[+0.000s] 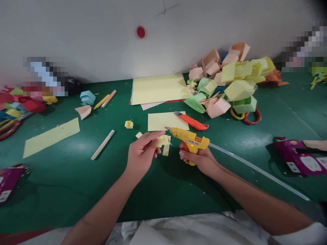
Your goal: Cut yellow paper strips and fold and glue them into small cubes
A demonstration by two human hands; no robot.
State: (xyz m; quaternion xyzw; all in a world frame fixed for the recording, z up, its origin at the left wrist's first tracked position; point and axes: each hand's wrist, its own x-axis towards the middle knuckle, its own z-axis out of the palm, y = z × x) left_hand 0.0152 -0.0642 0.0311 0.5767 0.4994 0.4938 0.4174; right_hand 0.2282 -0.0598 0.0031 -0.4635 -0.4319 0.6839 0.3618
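My left hand pinches a small folded yellow paper piece above the green table. My right hand grips a yellow and orange glue gun, its nozzle pointing left and almost touching the paper piece. A clear glue stick trails from the gun's back to the right. Just beyond the hands lie a pale yellow paper sheet and an orange utility knife.
A heap of folded coloured paper shapes sits at the back right, with a stack of yellow sheets beside it. A wooden stick, a yellow strip, pencils and purple glue guns lie around.
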